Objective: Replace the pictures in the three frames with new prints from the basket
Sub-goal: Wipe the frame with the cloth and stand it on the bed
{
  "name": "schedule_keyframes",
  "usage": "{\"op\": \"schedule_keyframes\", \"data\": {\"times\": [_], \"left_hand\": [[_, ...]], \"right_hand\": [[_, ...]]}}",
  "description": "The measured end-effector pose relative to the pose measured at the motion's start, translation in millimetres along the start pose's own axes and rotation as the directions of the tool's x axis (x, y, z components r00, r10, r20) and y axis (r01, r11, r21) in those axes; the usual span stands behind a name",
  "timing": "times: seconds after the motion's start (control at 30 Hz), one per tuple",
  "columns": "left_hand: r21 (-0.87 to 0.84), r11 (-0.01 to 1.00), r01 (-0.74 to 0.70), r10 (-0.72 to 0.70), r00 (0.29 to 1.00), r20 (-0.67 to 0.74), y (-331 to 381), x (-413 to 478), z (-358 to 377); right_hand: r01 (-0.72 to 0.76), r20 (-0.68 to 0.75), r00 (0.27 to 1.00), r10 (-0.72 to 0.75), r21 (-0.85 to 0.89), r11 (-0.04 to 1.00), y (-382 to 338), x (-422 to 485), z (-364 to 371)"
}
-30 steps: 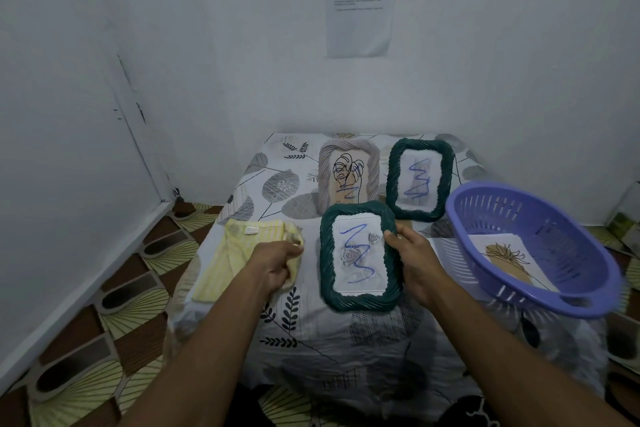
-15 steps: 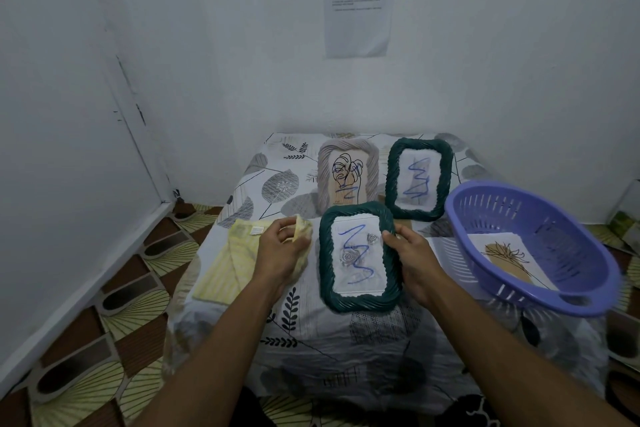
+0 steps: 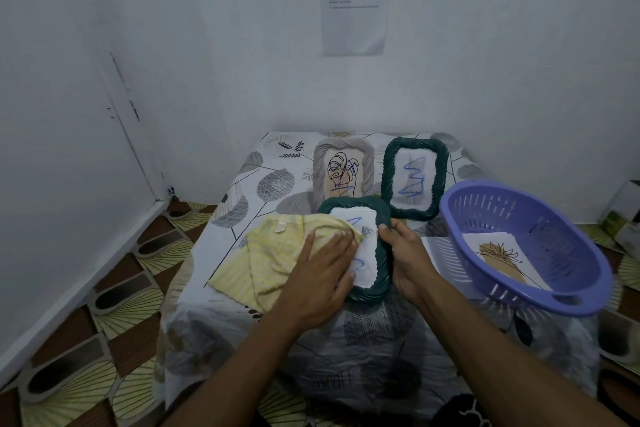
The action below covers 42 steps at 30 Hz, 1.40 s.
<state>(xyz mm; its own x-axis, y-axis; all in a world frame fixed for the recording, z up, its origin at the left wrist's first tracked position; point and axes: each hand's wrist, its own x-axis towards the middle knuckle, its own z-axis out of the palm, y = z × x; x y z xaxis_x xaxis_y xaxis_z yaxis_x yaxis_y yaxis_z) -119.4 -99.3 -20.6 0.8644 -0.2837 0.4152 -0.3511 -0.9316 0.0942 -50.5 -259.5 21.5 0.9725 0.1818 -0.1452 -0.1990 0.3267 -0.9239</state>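
- Left of the near green frame (image 3: 353, 203), the yellow cloth (image 3: 273, 253) lies on the desk (image 3: 263, 177), one end drawn over the frame's glass.
- Our left hand (image 3: 322, 274) lies flat, fingers straight, pressing that cloth on the frame.
- The frame's long axis runs away from us; our right hand (image 3: 405, 253) grips its right rim.
- Right of the frame sits the basket (image 3: 519, 204) with a new print (image 3: 502, 260); we judge the right hand nearer to it.

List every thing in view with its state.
near green frame, scribbled picture inside, partly under cloth
yellow cloth, pressed onto that frame
left hand, flat on the cloth
right hand, grips near green frame's right edge
far green frame, standing, scribbled picture
grey frame, standing, scribbled picture
basket, holds a print
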Motion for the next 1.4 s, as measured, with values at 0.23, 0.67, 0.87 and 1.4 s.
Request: {"op": "schedule_keyframes", "data": {"times": [0.23, 0.67, 0.87, 1.4], "left_hand": [[0.072, 0.992, 0.099, -0.101, 0.995, 0.021, -4, 24, -15], [0.037, 0.998, 0.049, -0.050, 0.998, 0.031, 10, 15, -21], [0.077, 0.997, -0.031, 0.025, 0.996, 0.084, 11, -7, -14], [-0.015, 0.998, -0.065, 0.066, 0.994, 0.085, 20, 12, -25]], "right_hand": [[-0.010, 0.059, 0.998, 0.011, -0.009, 1.000, 0, -9, 3], [0.008, -0.022, 1.000, -0.008, -0.011, 1.000, -7, -10, -1], [0.003, -0.062, 0.998, -0.005, -0.041, 0.999, -9, -3, -10], [-0.034, -0.072, 0.997, 0.031, -0.043, 0.999, -14, 5, -2]]}}
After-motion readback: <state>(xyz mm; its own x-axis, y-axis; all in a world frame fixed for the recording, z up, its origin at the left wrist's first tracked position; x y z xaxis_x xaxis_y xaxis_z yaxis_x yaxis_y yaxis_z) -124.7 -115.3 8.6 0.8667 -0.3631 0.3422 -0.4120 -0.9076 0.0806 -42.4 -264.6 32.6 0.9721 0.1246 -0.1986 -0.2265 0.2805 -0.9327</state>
